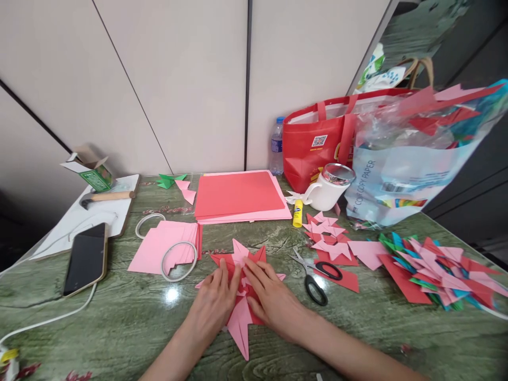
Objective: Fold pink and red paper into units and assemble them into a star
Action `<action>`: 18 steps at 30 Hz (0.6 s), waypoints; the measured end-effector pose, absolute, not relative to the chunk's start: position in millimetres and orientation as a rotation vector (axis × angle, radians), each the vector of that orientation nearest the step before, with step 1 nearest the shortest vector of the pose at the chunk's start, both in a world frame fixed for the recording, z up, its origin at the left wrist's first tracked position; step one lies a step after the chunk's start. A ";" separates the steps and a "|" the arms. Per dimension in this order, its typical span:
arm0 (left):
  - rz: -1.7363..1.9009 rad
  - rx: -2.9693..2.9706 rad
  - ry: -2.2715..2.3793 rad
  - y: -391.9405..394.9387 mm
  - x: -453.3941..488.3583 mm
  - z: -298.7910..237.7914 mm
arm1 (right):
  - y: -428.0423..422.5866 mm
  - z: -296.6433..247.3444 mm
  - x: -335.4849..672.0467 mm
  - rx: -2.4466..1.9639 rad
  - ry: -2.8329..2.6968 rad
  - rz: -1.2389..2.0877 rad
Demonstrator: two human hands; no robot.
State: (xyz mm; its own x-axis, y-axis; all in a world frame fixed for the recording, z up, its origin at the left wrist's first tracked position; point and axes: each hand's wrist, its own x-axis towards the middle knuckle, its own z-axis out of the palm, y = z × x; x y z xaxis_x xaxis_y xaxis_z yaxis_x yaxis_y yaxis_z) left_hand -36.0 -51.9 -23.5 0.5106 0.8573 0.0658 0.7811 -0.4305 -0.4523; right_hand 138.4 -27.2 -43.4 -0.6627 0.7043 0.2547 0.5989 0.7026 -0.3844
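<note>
A folded paper star (239,325) in pink and red lies flat on the table in front of me, its points sticking out around my hands. My left hand (214,296) rests on its left side, fingers stretched out and pressed down. On the right side, my right hand (273,293) lies with its fingers extended over the paper, fingertips near the star's centre. Both hands cover much of its middle. Scissors (313,270) with black handles lie partly opened just right of my right hand. Left of the star, a roll of tape (179,261) sits on pink paper squares (153,243).
Red and pink sheets (238,196) are stacked at the back. Rightward stand a yellow glue stick (297,213), a white mug (329,190), small paper stars (331,248) and a coloured paper pile (444,270). A phone (86,259) and a hammer (111,196) lie left.
</note>
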 end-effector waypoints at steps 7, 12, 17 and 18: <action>0.243 -2.327 -1.352 -51.7 -35.2 -23.6 | -30.8 -43.4 138.9 -1.022 -2.408 0.434; 0.226 -2.320 -1.375 -51.4 -34.6 -25.2 | -32.3 -43.5 137.5 -0.948 -2.405 0.337; 0.220 -2.333 -1.339 -50.5 -34.8 -24.0 | -31.1 -42.2 138.6 -0.932 -2.447 0.294; 0.223 -2.338 -1.338 -50.5 -35.0 -23.6 | -30.7 -42.0 139.2 -0.932 -2.456 0.300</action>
